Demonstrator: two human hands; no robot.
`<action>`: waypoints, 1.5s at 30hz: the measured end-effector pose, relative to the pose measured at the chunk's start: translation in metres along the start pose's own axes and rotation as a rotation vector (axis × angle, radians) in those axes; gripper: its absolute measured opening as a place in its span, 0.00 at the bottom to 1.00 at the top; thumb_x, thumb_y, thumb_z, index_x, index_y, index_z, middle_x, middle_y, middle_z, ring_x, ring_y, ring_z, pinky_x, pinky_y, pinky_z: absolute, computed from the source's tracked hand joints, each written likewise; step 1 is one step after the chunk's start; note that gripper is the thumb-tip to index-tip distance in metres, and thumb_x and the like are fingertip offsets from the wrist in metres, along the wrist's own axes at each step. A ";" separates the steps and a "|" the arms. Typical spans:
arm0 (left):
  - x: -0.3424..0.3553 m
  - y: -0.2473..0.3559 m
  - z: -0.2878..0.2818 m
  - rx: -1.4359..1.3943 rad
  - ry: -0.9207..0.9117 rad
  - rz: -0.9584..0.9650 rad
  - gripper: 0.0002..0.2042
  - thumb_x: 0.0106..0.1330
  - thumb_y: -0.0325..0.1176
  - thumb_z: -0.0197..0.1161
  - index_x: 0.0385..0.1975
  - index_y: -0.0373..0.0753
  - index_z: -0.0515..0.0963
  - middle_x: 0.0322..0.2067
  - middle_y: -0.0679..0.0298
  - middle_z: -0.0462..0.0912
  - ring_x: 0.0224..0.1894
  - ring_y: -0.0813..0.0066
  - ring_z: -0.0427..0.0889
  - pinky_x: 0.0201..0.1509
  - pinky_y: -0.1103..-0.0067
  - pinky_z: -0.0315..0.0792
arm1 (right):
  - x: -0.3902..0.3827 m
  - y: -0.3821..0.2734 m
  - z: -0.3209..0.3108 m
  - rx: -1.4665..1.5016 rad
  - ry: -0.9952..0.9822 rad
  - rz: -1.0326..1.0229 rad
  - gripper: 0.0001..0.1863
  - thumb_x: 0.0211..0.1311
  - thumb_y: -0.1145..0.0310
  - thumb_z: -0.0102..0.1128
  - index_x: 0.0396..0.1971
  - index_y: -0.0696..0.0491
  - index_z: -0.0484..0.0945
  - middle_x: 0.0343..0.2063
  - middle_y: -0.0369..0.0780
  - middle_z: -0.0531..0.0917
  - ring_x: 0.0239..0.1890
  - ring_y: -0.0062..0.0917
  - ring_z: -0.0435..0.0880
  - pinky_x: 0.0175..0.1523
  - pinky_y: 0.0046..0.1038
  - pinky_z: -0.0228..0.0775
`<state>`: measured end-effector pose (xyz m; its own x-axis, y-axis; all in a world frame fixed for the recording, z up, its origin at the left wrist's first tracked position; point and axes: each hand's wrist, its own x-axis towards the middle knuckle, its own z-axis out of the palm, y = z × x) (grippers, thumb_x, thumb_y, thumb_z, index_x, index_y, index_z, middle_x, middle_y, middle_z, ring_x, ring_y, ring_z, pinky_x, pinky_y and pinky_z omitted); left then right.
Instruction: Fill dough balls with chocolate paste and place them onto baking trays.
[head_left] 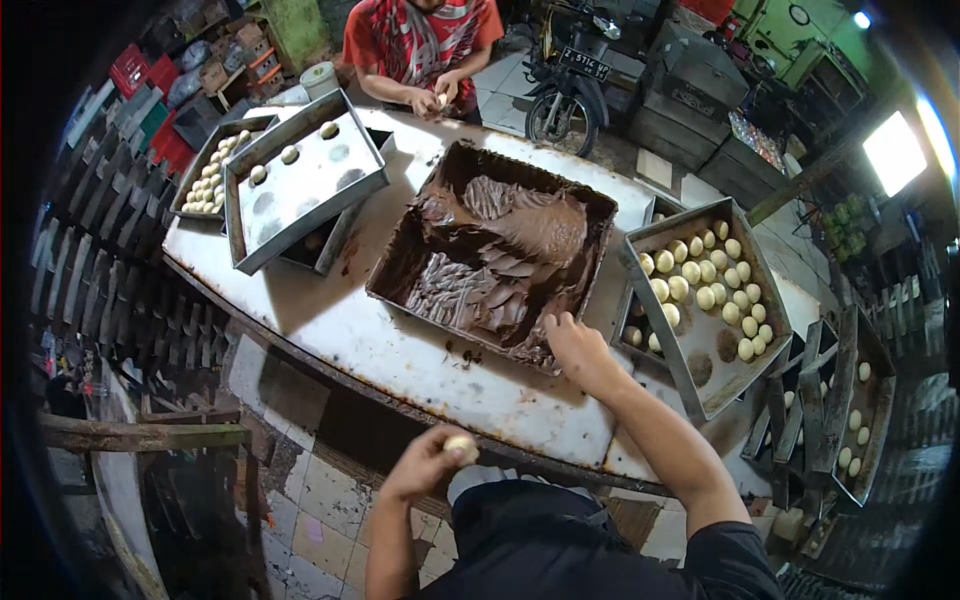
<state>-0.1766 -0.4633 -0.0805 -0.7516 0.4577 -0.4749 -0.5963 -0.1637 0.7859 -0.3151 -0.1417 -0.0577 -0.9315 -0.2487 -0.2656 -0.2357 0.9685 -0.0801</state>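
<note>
In my left hand point(425, 465), held low in front of my body, is a pale dough ball point(460, 447), with the fingers curled round it. My right hand point(577, 350) reaches over the near right corner of a deep metal tray point(455, 326) on the table. Its fingers are bent together at the brown chocolate-like paste point(520, 240); whether they pinch any of it is hidden. Smooth heaps, scooped ridges and rough strands mark the paste. Right of this hand, a tray point(683, 365) of several pale dough balls point(705, 272) rests tilted on another tray.
Dark crumbs dot the white tabletop point(370, 350). At its left end are stacked trays point(300, 235) with dough balls. Across the table, a person in red point(425, 45) holds a small pale piece. More trays point(860, 420) stand at right; a motorcycle point(565, 90) is parked behind.
</note>
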 end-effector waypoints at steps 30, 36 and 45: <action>0.124 0.076 0.004 -0.822 0.237 0.264 0.20 0.83 0.41 0.46 0.57 0.26 0.72 0.53 0.49 0.82 0.55 0.57 0.84 0.63 0.58 0.78 | -0.033 -0.089 -0.013 0.892 0.689 0.089 0.05 0.54 0.89 0.62 0.29 0.64 0.80 0.34 0.47 0.85 0.35 0.36 0.86 0.41 0.29 0.80; 0.057 0.076 0.038 -0.320 -0.050 0.268 0.21 0.76 0.26 0.57 0.67 0.33 0.67 0.59 0.56 0.77 0.59 0.67 0.80 0.65 0.62 0.79 | -0.057 -0.039 -0.006 0.258 0.481 0.056 0.15 0.57 0.73 0.70 0.46 0.54 0.89 0.55 0.45 0.81 0.61 0.37 0.76 0.63 0.35 0.68; -0.042 0.017 0.204 0.197 -0.019 0.399 0.17 0.83 0.39 0.51 0.62 0.36 0.73 0.45 0.63 0.82 0.45 0.82 0.80 0.45 0.83 0.76 | -0.271 -0.039 -0.048 1.484 0.406 -0.167 0.18 0.60 0.79 0.70 0.52 0.55 0.86 0.59 0.41 0.81 0.56 0.21 0.80 0.50 0.19 0.71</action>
<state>-0.0977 -0.3071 0.0334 -0.9057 0.4086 -0.1131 -0.1940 -0.1623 0.9675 -0.0663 -0.1115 0.0635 -0.9915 -0.0912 0.0931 -0.0925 -0.0111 -0.9957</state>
